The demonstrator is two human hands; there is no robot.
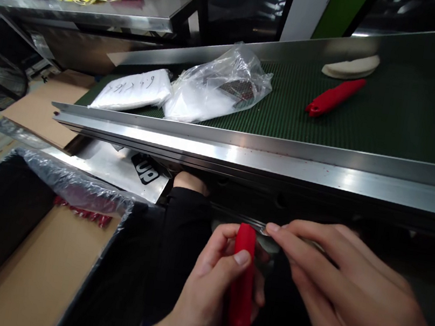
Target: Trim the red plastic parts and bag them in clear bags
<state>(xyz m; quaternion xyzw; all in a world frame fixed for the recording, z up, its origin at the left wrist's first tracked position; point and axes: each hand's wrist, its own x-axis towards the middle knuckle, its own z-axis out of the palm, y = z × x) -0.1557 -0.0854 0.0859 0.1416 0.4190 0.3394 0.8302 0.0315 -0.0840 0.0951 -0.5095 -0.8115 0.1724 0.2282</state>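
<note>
My left hand (pixel 216 282) is closed around a long red plastic part (pixel 239 291), thumb pressed on its near face. The part stands roughly upright in front of my lap, its lower end at the bottom edge of the view. Beside it on the right, my right hand (pixel 349 291) is closed on a thin, shiny, blade-like metal tool (pixel 260 227). The tool's tip points left, close to the top of the red part; whether they touch I cannot tell. Most of the tool is hidden by my fingers.
On the green conveyor belt (pixel 284 124) lie another red part (pixel 336 97), a pale curved piece (pixel 350 67), a clear plastic bag (pixel 220 87) and a white marked packet (pixel 132 89). A metal rail (pixel 283 159) edges it. A lined box (pixel 35 261) with red pieces stands left.
</note>
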